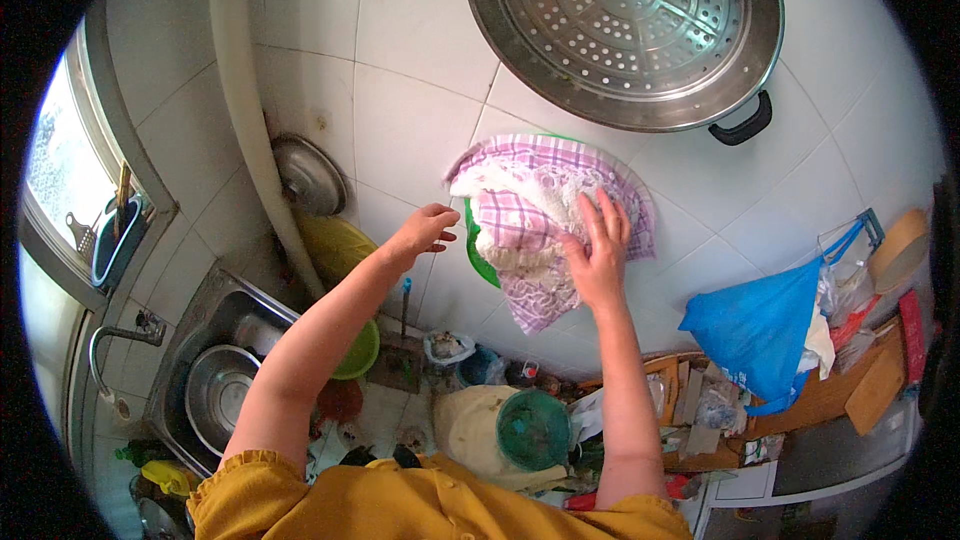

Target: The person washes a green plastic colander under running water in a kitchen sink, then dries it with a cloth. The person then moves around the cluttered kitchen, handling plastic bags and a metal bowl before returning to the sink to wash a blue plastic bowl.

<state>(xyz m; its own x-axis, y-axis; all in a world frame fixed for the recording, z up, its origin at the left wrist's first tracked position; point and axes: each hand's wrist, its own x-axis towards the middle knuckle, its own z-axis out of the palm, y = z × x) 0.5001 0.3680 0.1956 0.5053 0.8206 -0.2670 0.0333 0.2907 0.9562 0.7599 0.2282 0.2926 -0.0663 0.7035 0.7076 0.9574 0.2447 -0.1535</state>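
Note:
A purple-and-white checked cloth (525, 217) with lacy white parts lies bunched over a green basin or basket (482, 259), whose rim shows at the left and top. My right hand (604, 240) rests on the right part of the cloth, fingers spread; whether it grips any fabric is not clear. Just left of the cloth, my left hand (430, 231) is in the air with its fingers a little curled and apart, holding nothing. Beyond the cloth is a large metal steamer pan (637, 15) with a perforated tray and a black side handle (742, 120).
A metal sink (259, 315) with a steel basin (225, 394) is at the left, near a tap (112, 337). A pale pipe (240, 75) and a metal lid (309, 176) stand behind. A blue bag (754, 322) hangs at the right; a green bucket (532, 427) stands below.

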